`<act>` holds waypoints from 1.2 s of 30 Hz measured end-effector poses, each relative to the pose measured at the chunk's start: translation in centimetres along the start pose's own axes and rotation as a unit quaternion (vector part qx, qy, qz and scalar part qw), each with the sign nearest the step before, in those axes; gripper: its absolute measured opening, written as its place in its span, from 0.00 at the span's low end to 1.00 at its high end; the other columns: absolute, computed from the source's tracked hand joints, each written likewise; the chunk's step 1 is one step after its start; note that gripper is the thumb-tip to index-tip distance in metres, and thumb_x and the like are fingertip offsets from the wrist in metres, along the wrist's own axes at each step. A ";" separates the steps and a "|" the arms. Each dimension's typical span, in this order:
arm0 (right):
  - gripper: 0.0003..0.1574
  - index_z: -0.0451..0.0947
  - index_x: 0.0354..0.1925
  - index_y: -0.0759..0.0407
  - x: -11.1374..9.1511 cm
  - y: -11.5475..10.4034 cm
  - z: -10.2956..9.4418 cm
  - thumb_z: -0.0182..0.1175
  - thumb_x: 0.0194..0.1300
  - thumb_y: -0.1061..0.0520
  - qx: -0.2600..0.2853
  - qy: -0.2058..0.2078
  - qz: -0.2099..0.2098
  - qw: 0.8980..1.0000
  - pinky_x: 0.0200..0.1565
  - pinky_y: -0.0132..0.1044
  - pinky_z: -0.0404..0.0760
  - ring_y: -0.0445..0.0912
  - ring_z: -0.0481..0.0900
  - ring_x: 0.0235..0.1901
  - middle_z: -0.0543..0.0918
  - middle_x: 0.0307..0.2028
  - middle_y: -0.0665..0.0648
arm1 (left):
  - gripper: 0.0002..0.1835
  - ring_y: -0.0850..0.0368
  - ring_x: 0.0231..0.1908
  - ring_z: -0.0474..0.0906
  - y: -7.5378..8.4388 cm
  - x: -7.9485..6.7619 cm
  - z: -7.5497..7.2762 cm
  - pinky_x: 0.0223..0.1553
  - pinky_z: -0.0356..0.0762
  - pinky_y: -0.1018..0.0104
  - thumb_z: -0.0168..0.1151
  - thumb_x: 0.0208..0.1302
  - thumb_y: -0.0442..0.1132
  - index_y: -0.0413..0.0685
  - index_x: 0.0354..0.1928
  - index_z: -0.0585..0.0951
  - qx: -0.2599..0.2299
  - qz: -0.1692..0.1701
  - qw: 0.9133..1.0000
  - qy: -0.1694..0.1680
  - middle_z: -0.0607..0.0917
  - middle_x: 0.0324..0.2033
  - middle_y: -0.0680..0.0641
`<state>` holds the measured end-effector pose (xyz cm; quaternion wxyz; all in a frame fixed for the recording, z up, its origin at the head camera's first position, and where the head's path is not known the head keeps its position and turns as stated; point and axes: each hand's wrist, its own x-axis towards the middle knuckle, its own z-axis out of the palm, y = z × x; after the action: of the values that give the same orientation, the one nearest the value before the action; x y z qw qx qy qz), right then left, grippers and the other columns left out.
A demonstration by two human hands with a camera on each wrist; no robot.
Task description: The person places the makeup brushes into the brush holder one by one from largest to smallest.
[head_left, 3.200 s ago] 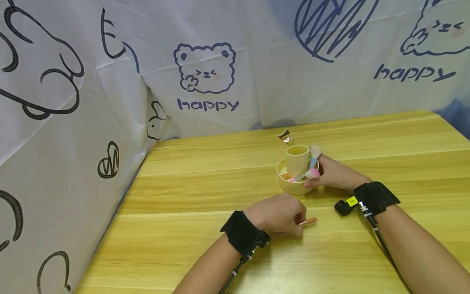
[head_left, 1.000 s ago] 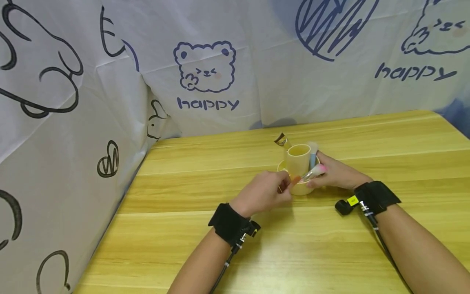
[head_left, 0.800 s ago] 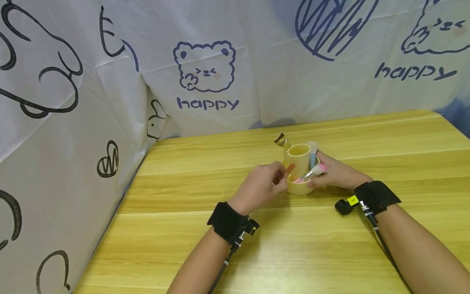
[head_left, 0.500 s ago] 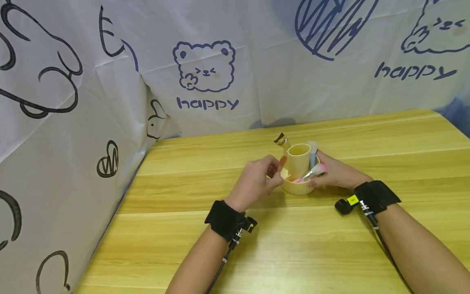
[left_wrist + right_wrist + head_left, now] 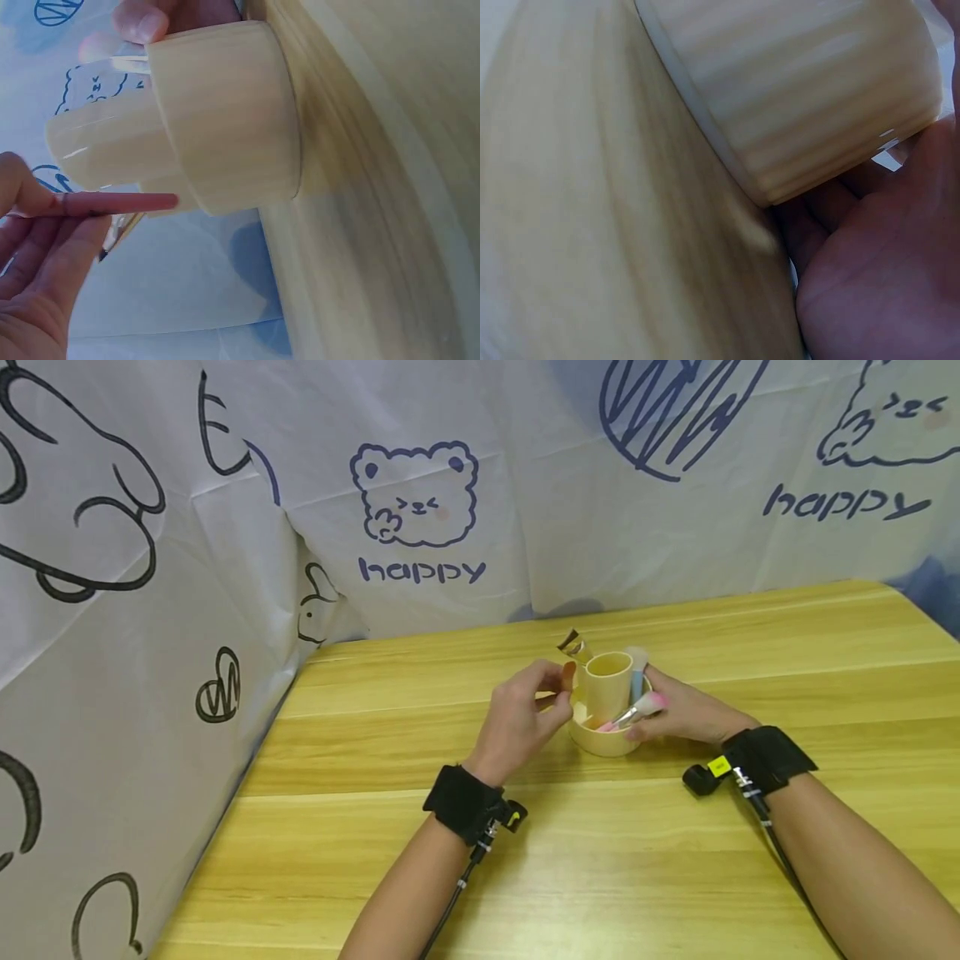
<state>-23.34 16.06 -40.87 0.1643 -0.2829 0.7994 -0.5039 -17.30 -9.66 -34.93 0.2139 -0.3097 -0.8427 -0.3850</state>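
Observation:
My left hand (image 5: 517, 718) pinches a slim makeup brush (image 5: 127, 202) between thumb and fingers. Its pinkish-brown handle shows; I see no bristles. It is just left of a cream brush holder (image 5: 606, 744), a low round tray with a taller cup (image 5: 606, 693) rising inside. My right hand (image 5: 690, 710) grips the tray's right side, thumb in front, the other fingers partly hidden behind. Standing in the holder are a flat dark-bristled brush (image 5: 574, 647) at the back left, a blue-handled brush (image 5: 637, 681) on the right and a pink-tipped brush (image 5: 643, 707) leaning over the rim.
The holder stands on a yellow wood-grain table (image 5: 420, 710). A white cloth (image 5: 300, 410) with drawings hangs along the back and left side. Black wrist straps (image 5: 461, 803) with cameras and cables run along both forearms.
My left hand lifted the brush from the front of the table toward the holder, then drew it left and back beside the rim, handle tipped upward. The right hand stayed on the tray.

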 end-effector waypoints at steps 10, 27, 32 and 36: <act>0.62 0.42 0.74 0.54 -0.1 -0.3 0.0 0.71 0.54 0.51 0.000 0.006 0.014 1.000 0.66 0.60 0.54 0.56 0.59 0.66 0.60 0.69 0.61 | 0.06 0.59 0.45 0.80 -0.8 -0.1 1.2 0.43 0.76 0.80 0.53 0.68 0.29 0.39 0.46 0.74 0.004 0.036 0.999 -0.013 0.80 0.41 0.45; 0.62 0.41 0.74 0.53 -0.1 -0.3 0.1 0.70 0.54 0.50 -0.005 0.003 0.020 1.000 0.66 0.61 0.53 0.57 0.56 0.68 0.57 0.70 0.61 | 0.16 0.55 0.49 0.79 -1.7 -0.7 1.2 0.52 0.73 0.73 0.59 0.63 0.29 0.39 0.54 0.78 0.073 0.001 0.993 -0.096 0.83 0.47 0.45; 0.62 0.41 0.74 0.52 -0.1 -0.4 0.2 0.70 0.54 0.49 -0.008 0.005 0.023 1.000 0.66 0.61 0.53 0.57 0.56 0.68 0.58 0.70 0.61 | 0.17 0.56 0.49 0.79 -1.7 -0.7 1.0 0.53 0.73 0.73 0.56 0.64 0.28 0.41 0.55 0.78 0.081 -0.011 0.992 -0.101 0.83 0.47 0.46; 0.63 0.41 0.75 0.52 -0.1 -0.4 0.2 0.71 0.54 0.49 -0.007 0.004 0.023 1.000 0.66 0.61 0.53 0.57 0.56 0.68 0.58 0.70 0.61 | 0.17 0.56 0.50 0.78 -1.7 -0.7 0.8 0.53 0.73 0.74 0.57 0.65 0.30 0.41 0.56 0.77 0.081 -0.022 0.990 -0.110 0.83 0.47 0.46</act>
<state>-23.04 15.90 -40.59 0.1702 -0.2637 0.8097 -0.4959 -18.03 -10.12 -36.71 0.1362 -0.3134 -0.8959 -0.2837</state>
